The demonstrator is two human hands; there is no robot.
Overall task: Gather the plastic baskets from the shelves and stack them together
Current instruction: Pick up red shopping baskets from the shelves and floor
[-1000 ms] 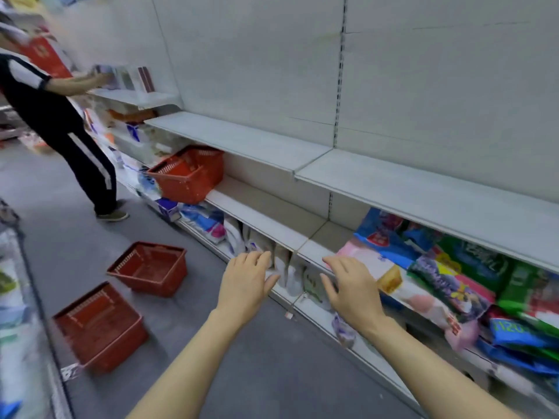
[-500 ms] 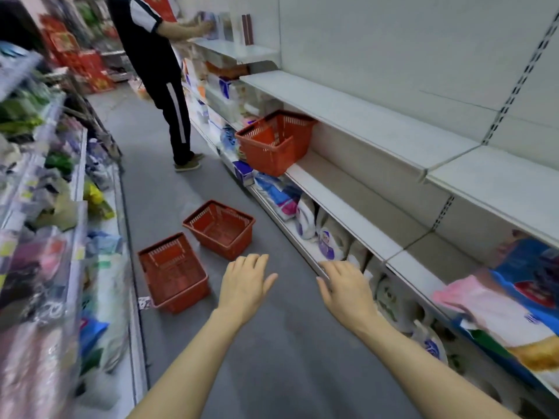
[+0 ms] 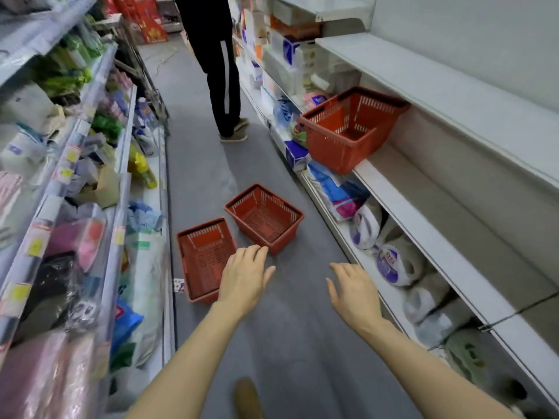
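Note:
Three red plastic baskets are in view. One basket (image 3: 351,131) sits on the middle right-hand shelf (image 3: 423,213), hanging over its front edge. Two more stand on the grey floor: a far basket (image 3: 264,217) and a near basket (image 3: 205,257) beside the left shelving. My left hand (image 3: 243,278) hovers open, palm down, overlapping the near basket's right rim in the picture. My right hand (image 3: 354,293) is open too, held over bare floor to the right. Neither hand touches a basket.
A person in dark trousers (image 3: 220,71) stands up the aisle by the right shelves. Left shelving (image 3: 121,164) is packed with goods. Bags and bottles (image 3: 390,261) fill the bottom right shelf. The grey aisle floor (image 3: 287,343) runs between.
My view has swung left from the right-hand shelves to look down the aisle. The baskets now sit closer and more central. Both hands stay open and outstretched.

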